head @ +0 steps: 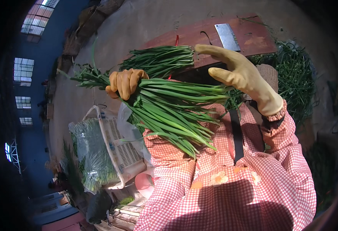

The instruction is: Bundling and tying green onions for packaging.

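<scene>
My left hand [127, 83], in an orange-brown rubber glove, is closed around a bunch of long flat green leaves, likely Chinese chives [174, 109]. Their pale ends fan out to the right over my checked sleeve and lap. My right hand [232, 65], in a yellowish rubber glove, is raised right of the bunch, thumb and fingers apart, holding nothing. Behind the held bunch, a second bunch of green stalks [163, 59] lies on a reddish board [258, 40], its cut ends near my right fingertips. A cleaver blade [227, 37] lies flat on the board; its handle cannot be made out.
A heap of loose green leaves [294, 78] stands at the right. At the left are a white plastic basket [125, 147] and greens wrapped in clear plastic [94, 153]. A red strip [177, 40] shows by the bunch on the board. Cardboard [84, 26] lines the far left.
</scene>
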`<action>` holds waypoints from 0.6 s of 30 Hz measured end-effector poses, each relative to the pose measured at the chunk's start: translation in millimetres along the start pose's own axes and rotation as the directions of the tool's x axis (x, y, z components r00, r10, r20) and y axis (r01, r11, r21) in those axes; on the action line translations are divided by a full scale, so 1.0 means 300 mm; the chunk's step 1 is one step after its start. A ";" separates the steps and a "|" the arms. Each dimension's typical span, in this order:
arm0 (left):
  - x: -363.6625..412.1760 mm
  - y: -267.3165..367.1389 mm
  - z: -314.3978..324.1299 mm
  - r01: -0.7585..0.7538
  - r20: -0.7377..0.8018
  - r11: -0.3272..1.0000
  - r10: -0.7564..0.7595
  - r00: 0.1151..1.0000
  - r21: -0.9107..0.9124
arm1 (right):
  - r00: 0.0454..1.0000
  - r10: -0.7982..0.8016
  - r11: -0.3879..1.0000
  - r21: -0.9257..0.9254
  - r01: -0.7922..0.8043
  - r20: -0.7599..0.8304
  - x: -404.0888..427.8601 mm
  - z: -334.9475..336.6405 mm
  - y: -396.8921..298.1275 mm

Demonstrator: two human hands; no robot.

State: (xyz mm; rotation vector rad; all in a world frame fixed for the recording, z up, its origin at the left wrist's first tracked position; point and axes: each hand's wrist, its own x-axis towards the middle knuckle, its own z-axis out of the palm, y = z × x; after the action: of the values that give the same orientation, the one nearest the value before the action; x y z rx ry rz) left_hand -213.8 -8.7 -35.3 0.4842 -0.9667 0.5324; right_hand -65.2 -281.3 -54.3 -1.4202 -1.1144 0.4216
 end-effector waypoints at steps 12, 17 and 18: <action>-0.076 0.114 0.018 0.027 0.043 0.995 -0.031 0.999 0.099 | 0.850 0.074 0.972 0.154 -0.179 0.522 -0.243 0.454 0.001; -0.074 0.124 -0.023 -0.022 0.103 0.999 0.019 0.995 0.035 | 0.881 0.089 0.948 0.232 -0.218 0.465 -0.249 0.566 0.057; -0.065 0.120 -0.023 -0.052 0.105 0.999 0.050 0.993 0.017 | 0.852 0.114 0.886 0.335 -0.320 0.512 -0.245 0.568 0.072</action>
State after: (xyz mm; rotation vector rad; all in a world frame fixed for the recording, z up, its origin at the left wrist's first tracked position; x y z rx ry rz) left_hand -240.7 19.2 -50.2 0.5105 -1.0774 0.5674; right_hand -228.1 -241.2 -136.2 -1.0899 -1.1616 1.1626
